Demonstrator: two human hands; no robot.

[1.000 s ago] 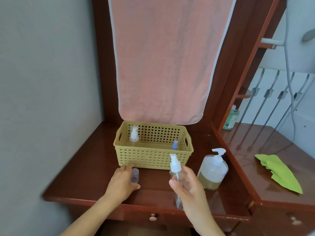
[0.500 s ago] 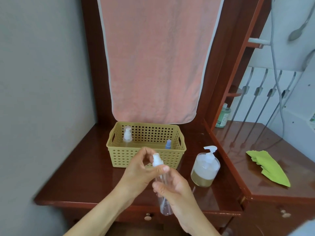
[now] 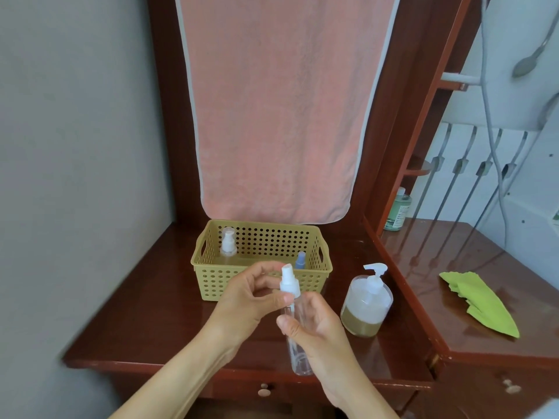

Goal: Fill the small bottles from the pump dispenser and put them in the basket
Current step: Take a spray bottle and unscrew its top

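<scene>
Right hand point(image 3: 314, 325) grips a clear small bottle point(image 3: 298, 355), apparently empty. Left hand point(image 3: 251, 297) pinches its white spray cap point(image 3: 289, 281). Beyond both hands, the basket point(image 3: 211, 282) holds a white-capped bottle point(image 3: 228, 244) and a blue-capped bottle point(image 3: 300, 260), judged done. The pump dispenser point(image 3: 367, 306) stands right of the right hand, part full. Filling remains. Fill levels in the basket are hidden.

Curled left grip point(image 3: 248, 297) (right grip point(image 3: 314, 326) likewise)

Clear spray bottle point(image 3: 298, 355) before yellow basket point(image 3: 217, 282), left of pump dispenser point(image 3: 367, 306).
</scene>
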